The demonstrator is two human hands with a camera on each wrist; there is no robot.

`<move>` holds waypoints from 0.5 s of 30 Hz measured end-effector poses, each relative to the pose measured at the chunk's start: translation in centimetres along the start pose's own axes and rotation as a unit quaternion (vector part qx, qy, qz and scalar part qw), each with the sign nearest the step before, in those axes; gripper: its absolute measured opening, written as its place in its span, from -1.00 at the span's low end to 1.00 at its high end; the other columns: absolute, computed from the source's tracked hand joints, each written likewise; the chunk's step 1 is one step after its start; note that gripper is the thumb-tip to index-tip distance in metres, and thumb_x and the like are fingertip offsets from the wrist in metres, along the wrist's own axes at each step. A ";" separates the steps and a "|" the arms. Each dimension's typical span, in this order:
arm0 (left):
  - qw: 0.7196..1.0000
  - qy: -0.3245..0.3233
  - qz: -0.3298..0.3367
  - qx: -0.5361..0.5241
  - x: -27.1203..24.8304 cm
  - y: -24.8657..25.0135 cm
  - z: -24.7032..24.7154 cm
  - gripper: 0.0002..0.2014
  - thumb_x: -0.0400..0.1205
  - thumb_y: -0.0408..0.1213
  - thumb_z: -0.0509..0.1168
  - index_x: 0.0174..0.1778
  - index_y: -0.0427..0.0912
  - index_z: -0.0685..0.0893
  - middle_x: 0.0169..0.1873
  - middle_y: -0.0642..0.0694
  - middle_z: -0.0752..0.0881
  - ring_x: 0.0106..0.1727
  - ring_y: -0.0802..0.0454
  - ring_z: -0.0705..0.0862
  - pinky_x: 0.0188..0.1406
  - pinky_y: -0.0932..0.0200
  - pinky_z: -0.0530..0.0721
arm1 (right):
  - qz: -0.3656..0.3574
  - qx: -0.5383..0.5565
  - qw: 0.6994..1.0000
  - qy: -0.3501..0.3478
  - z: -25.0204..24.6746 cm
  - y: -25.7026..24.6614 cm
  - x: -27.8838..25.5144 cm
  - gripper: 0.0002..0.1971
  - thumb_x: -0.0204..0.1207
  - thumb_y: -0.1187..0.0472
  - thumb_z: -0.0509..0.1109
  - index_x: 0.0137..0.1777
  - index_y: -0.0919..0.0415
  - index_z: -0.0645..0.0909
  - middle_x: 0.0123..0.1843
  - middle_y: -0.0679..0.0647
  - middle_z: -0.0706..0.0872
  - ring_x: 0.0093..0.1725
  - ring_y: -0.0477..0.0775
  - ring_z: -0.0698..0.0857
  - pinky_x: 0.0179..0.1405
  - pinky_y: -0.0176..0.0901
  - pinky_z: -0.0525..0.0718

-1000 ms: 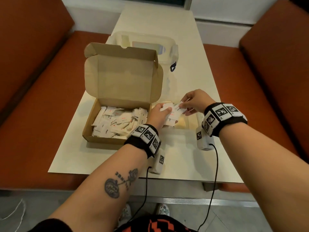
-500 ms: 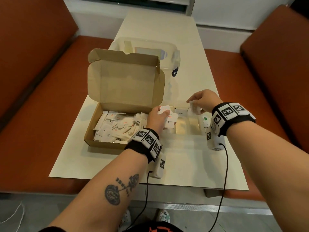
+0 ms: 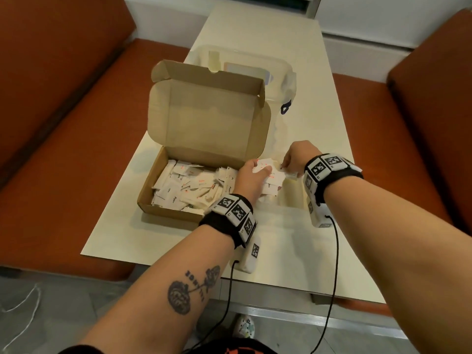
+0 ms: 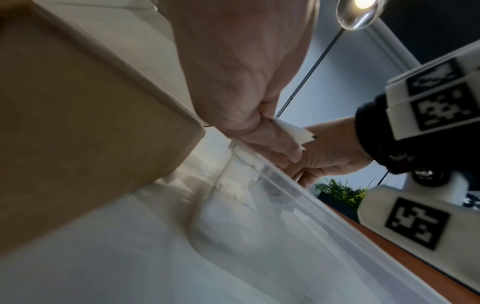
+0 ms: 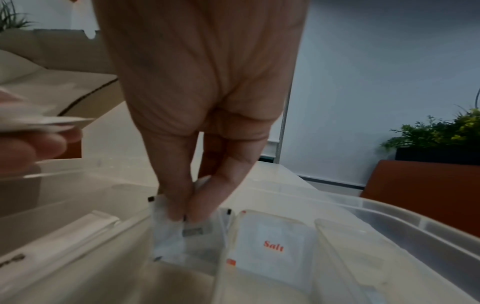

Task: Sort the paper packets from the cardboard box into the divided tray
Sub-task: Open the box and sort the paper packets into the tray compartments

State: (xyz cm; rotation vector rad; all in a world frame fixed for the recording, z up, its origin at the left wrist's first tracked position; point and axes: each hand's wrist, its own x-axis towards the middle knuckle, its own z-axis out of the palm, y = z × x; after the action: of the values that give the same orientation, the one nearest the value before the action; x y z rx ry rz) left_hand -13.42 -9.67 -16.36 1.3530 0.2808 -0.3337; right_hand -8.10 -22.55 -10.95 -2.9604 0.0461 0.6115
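Observation:
The open cardboard box (image 3: pixel 163 200) holds a heap of white paper packets (image 3: pixel 189 187). My left hand (image 3: pixel 258 169) hovers at the box's right end, over the clear divided tray (image 3: pixel 291 198), and grips a bunch of packets (image 3: pixel 270 178). In the right wrist view my right hand (image 5: pixel 182 216) pinches one white packet (image 5: pixel 168 236) between its fingertips, down inside a tray compartment. A packet marked Salt (image 5: pixel 270 244) stands in the compartment next to it. In the left wrist view the bunch (image 4: pixel 298 131) shows in my left hand, beside the box wall (image 4: pixel 78 102).
A clear lidded plastic container (image 3: pixel 255 70) stands behind the box's raised lid (image 3: pixel 209 118). Orange bench seats (image 3: pixel 63 175) flank the cream table (image 3: pixel 281 241) on both sides. A potted plant (image 5: pixel 441 131) is at the far right.
My right hand took a packet from the bunch in my left hand, swung right with it, and now holds it down in a tray compartment. The left hand has stayed put with its bunch.

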 end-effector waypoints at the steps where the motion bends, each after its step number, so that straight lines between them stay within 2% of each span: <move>1: 1.000 -0.003 -0.003 -0.007 -0.1 0.1 0.0 -0.70 0.67 -0.43 0.24 0.32 -0.37 0.49 0.02 -0.28 0.66 -0.27 -0.01 0.68 -0.49 0.25 0.69 | 0.003 -0.009 1.000 0.000 0.1 -0.1 0.1 -0.79 0.50 0.39 0.39 0.07 0.24 0.77 0.09 0.16 0.78 0.05 0.20 0.76 0.13 -0.08 0.70; 3: 1.000 -0.008 -0.005 -0.016 -0.1 0.1 -0.1 -0.69 0.68 -0.43 0.24 0.34 -0.37 0.48 0.03 -0.30 0.66 -0.28 -0.01 0.69 -0.51 0.23 0.72 | 0.007 -0.025 1.000 0.007 0.2 -0.2 0.3 -0.79 0.50 0.38 0.37 0.08 0.30 0.75 0.09 0.22 0.77 0.07 0.23 0.75 0.19 -0.06 0.68; 7: 1.000 -0.010 -0.015 -0.014 -0.1 0.2 -0.2 -0.64 0.68 -0.39 0.25 0.40 -0.35 0.46 0.15 -0.36 0.68 -0.09 -0.14 0.71 -0.09 -0.06 0.78 | 0.022 -0.042 0.999 0.023 0.2 -0.2 0.4 -0.82 0.48 0.33 0.41 0.05 0.29 0.74 0.07 0.22 0.76 0.09 0.23 0.72 0.09 -0.10 0.68; 8: 1.000 -0.010 -0.014 -0.013 -0.1 0.2 -0.3 -0.64 0.68 -0.39 0.25 0.40 -0.35 0.46 0.13 -0.33 0.68 -0.13 -0.12 0.72 -0.15 -0.01 0.79 | 0.028 -0.044 0.998 0.025 0.2 -0.1 0.4 -0.83 0.48 0.32 0.42 0.04 0.27 0.75 0.08 0.21 0.76 0.10 0.22 0.71 0.06 -0.11 0.66; 9: 1.000 -0.010 -0.011 -0.010 -0.1 0.2 -0.3 -0.64 0.68 -0.40 0.25 0.40 -0.35 0.46 0.07 -0.28 0.68 -0.20 -0.05 0.72 -0.31 0.11 0.79 | 0.032 -0.045 0.998 0.023 0.2 -0.1 0.4 -0.83 0.47 0.32 0.42 0.04 0.26 0.75 0.08 0.21 0.75 0.10 0.22 0.71 0.04 -0.11 0.65; 11: 1.000 -0.010 -0.005 -0.001 -0.1 0.2 -0.3 -0.64 0.68 -0.39 0.25 0.41 -0.32 0.45 0.00 -0.20 0.67 -0.32 0.09 0.69 -0.55 0.32 0.67 | 0.039 -0.047 0.998 0.015 0.4 -0.1 0.4 -0.82 0.47 0.34 0.41 0.05 0.28 0.74 0.09 0.22 0.75 0.11 0.22 0.71 0.03 -0.12 0.65; 15: 1.000 -0.009 -0.010 0.013 -0.1 0.1 -0.2 -0.61 0.69 -0.38 0.25 0.44 -0.32 0.44 0.03 -0.21 0.67 -0.36 0.15 0.68 -0.60 0.37 0.62 | 0.032 -0.052 0.998 0.025 0.5 -0.2 0.3 -0.82 0.48 0.40 0.36 0.04 0.32 0.72 0.10 0.25 0.73 0.11 0.24 0.70 0.04 -0.10 0.66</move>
State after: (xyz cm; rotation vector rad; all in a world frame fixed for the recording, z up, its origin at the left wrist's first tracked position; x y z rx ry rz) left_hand -13.44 -9.43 -16.24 1.3721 0.2758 -0.3666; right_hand -7.99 -22.34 -11.53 -3.0863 0.1157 0.5642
